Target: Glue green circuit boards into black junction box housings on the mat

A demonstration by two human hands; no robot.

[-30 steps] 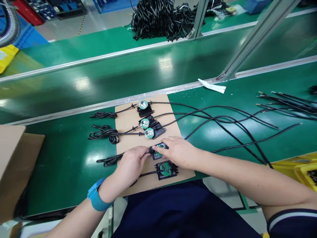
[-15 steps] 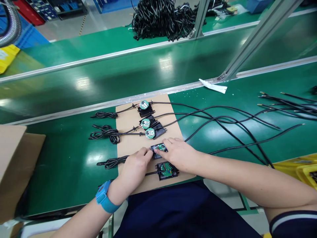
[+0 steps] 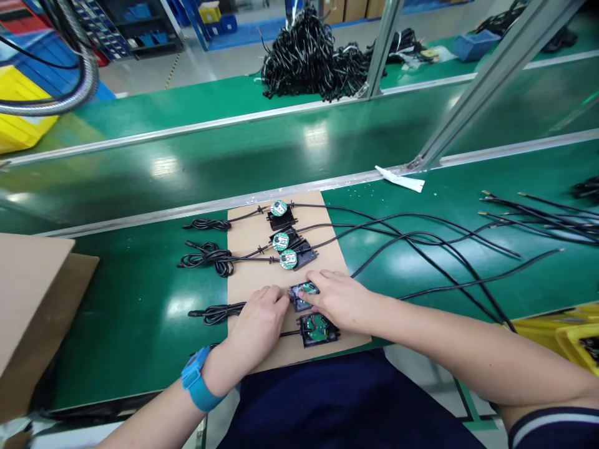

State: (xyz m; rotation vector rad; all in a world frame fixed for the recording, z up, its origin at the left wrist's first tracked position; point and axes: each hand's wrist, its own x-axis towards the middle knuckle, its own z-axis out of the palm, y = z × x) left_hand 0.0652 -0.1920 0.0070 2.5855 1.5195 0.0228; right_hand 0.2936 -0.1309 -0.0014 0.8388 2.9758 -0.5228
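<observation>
My left hand [image 3: 262,319], with a blue wrist strap, is closed on a black cable where it enters the left end of a small black plastic case [image 3: 294,305]. My right hand [image 3: 340,300] grips that case from the right. Its thumb presses on the green circuit board [image 3: 307,289] inside. Just nearer to me lies a second open case [image 3: 319,330] with a board and coloured wires in it. Farther off, several round circuit boards [image 3: 281,241] rest beside or on black cases. The fingertips of my left hand are partly hidden.
A cardboard sheet [image 3: 253,218] lies under the cases on the green bench [image 3: 140,312]. Coiled cables [image 3: 215,313] lie to the left, loose cable ends [image 3: 528,215] to the right. A metal post [image 3: 449,118] rises behind. A cardboard box [image 3: 37,293] stands left, yellow bins [image 3: 561,330] right.
The view has tilted up slightly, so the bench sits lower in the picture. Both hands stay at the same case, with the right thumb still on its board.
</observation>
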